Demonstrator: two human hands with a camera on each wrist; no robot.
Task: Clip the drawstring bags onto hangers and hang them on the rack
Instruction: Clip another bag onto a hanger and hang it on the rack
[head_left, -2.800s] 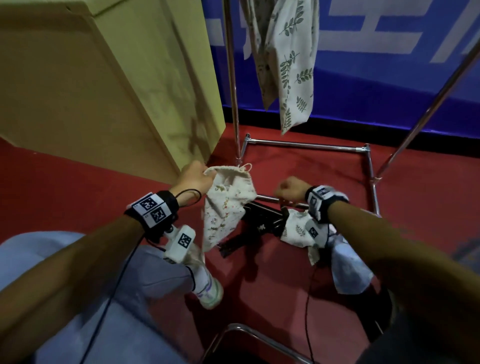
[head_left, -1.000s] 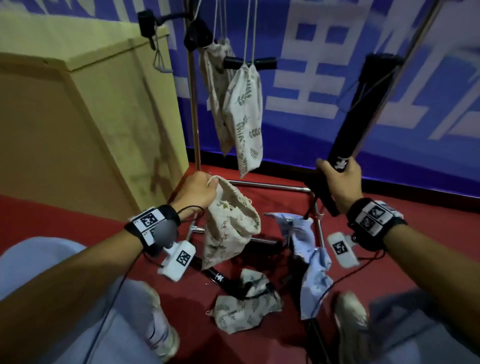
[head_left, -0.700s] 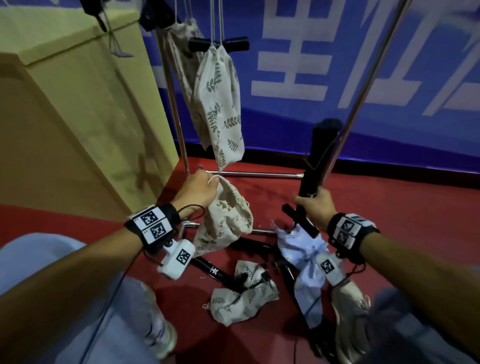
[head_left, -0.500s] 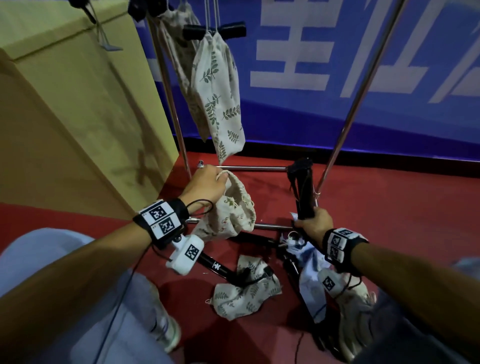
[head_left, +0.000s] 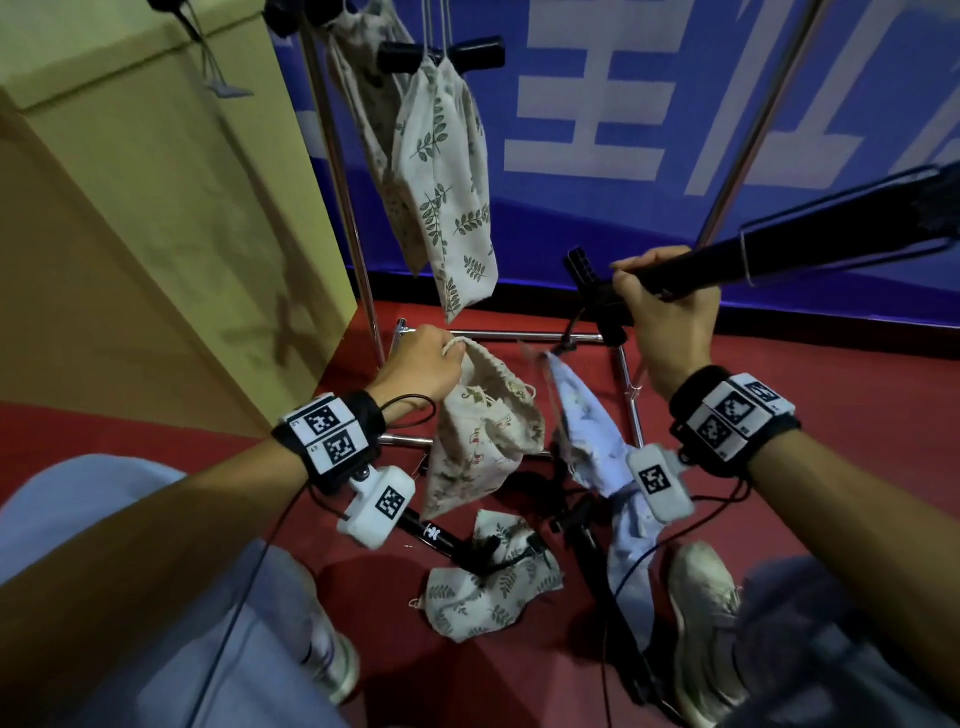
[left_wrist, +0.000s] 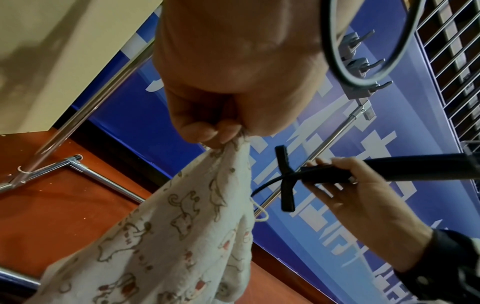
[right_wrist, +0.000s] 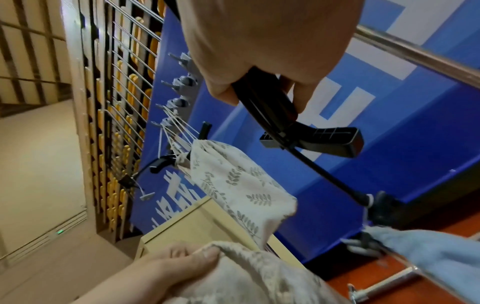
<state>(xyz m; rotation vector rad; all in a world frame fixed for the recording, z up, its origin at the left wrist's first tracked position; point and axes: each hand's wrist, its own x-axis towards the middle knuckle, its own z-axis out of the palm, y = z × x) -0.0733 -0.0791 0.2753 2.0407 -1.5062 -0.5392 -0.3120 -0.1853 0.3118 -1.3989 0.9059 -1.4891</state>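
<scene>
Rack (head_left: 358, 218) at 12 o'clock, leaf-print bag (head_left: 447, 171) hanging. My right hand (head_left: 670, 317) at 2 o'clock grips black clip hanger (head_left: 779, 260). My left hand (head_left: 421, 364) at 10 o'clock pinches cat-print drawstring bag (head_left: 483, 431) by mouth.

Cream cat-print drawstring bag (head_left: 483, 431) dangling, pinched at its gathered mouth by left hand (head_left: 421, 364). Black clip hanger (head_left: 727, 265) gripped in right hand (head_left: 670, 317), clip end just right of bag's mouth.
</scene>
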